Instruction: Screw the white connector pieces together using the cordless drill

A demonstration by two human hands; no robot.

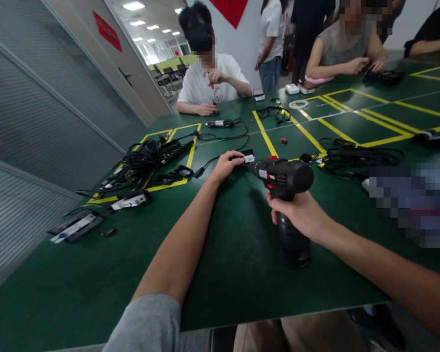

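Observation:
My right hand (297, 212) is wrapped round the handle of a black cordless drill (282, 175) with red details. The drill points left, its bit close to a small black device (248, 155) with a white label. Fingers of my left hand (227, 164) rest on the left end of that device and hold it on the green table (234, 274). A black cable with a connector (200, 172) lies just left of my left hand. The exact contact between bit and device is too small to tell.
Bundled black cables (146, 156) and two long devices (132, 200) lie at the left. More coiled cables (363, 155) are at the right, near a blurred patch. A person (220, 73) sits opposite with a red-tipped tool; others are at the back right. A small red part (284, 141) lies beyond the drill.

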